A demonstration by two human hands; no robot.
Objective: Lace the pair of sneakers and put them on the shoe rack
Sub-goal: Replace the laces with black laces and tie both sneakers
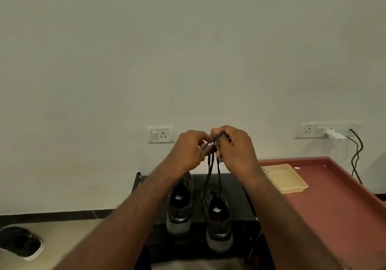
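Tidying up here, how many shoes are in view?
3. Left sneaker and right sneaker side by side on the rack; a third shoe on the floor, far left. More may be hidden.

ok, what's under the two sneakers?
One sneaker and the other sneaker stand on the black shoe rack top. Below that top the rack is dark and partly covered by the left forearm, so anything lower can't be seen.

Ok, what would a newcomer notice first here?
The left hand and right hand meet mid-frame, pinching dark laces that hang to the nearer sneaker. It stands beside the other sneaker on a black shoe rack; a yellow tray lies on the red table at right.
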